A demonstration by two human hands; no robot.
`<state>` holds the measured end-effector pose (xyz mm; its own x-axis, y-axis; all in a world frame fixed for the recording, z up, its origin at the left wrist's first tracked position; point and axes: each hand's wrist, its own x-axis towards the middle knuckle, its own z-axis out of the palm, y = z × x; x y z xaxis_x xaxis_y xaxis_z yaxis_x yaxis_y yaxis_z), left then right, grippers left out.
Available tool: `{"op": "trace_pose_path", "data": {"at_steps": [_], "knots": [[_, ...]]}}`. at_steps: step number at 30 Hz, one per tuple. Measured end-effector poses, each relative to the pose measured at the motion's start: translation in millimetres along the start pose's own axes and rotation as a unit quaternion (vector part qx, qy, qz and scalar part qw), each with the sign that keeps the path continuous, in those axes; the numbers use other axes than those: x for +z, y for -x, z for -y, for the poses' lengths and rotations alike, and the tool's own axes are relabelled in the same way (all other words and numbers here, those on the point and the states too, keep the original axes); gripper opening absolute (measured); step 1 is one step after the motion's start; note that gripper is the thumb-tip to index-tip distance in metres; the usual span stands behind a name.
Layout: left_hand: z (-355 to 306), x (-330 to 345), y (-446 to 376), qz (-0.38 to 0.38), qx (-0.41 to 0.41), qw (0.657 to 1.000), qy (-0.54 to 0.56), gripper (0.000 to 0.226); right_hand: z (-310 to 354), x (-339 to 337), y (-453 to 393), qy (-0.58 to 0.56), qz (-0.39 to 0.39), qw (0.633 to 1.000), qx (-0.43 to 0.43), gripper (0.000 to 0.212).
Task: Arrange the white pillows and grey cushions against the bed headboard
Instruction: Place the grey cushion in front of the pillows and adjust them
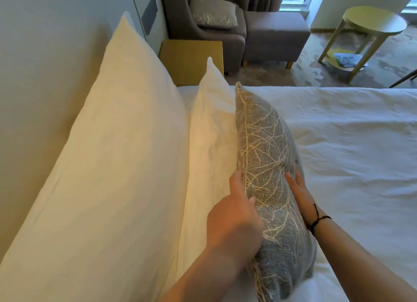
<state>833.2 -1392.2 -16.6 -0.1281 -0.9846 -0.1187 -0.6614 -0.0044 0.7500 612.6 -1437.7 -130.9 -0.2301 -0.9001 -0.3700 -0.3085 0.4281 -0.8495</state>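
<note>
A large white pillow (117, 148) leans against the pale headboard (45, 76) on the left. A smaller white pillow (209, 126) stands in front of it. A grey cushion (264, 144) with a pale branch pattern stands on edge against that smaller pillow. My left hand (234, 216) grips the cushion's top seam near its close end. My right hand (297, 191) lies flat with fingers spread against the cushion's front face. A second grey cushion (213, 12) rests on the armchair at the back.
White bedding (349, 155) spreads to the right. Beyond the bed stand a wooden nightstand (191, 60), a grey armchair (180, 20), a grey ottoman (275, 35) and a round pale-green side table (372, 22) on patterned carpet.
</note>
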Motion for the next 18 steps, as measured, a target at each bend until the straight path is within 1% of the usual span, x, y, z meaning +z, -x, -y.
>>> {"op": "trace_pose_path", "data": {"at_steps": [2, 4, 7, 8, 11, 13, 15, 16, 18], "knots": [[6, -10, -2, -0.008, 0.007, 1.0, 0.008, 0.056, 4, 18, -7, 0.004, -0.005, 1.0, -0.004, 0.073], [11, -26, -2, -0.02, 0.028, 0.999, 0.013, 0.057, 14, 35, -10, -0.024, 0.005, 1.0, -0.009, 0.08], [8, -50, 6, -0.038, 0.071, 0.997, 0.023, 0.059, 32, 53, -4, -0.095, 0.033, 0.995, 0.027, 0.107], [5, -58, 10, -0.043, 0.081, 0.995, 0.028, 0.059, 36, 58, 0, -0.115, 0.04, 0.992, 0.031, 0.11], [1, -70, 21, -0.069, 0.087, 0.993, 0.033, 0.057, 40, 67, 9, -0.189, 0.08, 0.978, 0.048, 0.112], [1, -65, 19, -0.061, 0.06, 0.995, 0.05, 0.052, 41, 67, 10, -0.215, 0.082, 0.972, 0.046, 0.104], [-1, -51, 13, -0.021, 0.026, 0.999, 0.022, 0.05, 38, 63, 11, -0.18, 0.061, 0.981, 0.037, 0.094], [-4, -44, 12, 0.0, 0.012, 1.0, 0.001, 0.051, 36, 59, 12, -0.166, 0.051, 0.983, 0.052, 0.093], [-9, -37, 15, 0.014, -0.005, 1.0, -0.019, 0.056, 35, 48, 15, -0.139, 0.052, 0.986, 0.078, 0.103]]}}
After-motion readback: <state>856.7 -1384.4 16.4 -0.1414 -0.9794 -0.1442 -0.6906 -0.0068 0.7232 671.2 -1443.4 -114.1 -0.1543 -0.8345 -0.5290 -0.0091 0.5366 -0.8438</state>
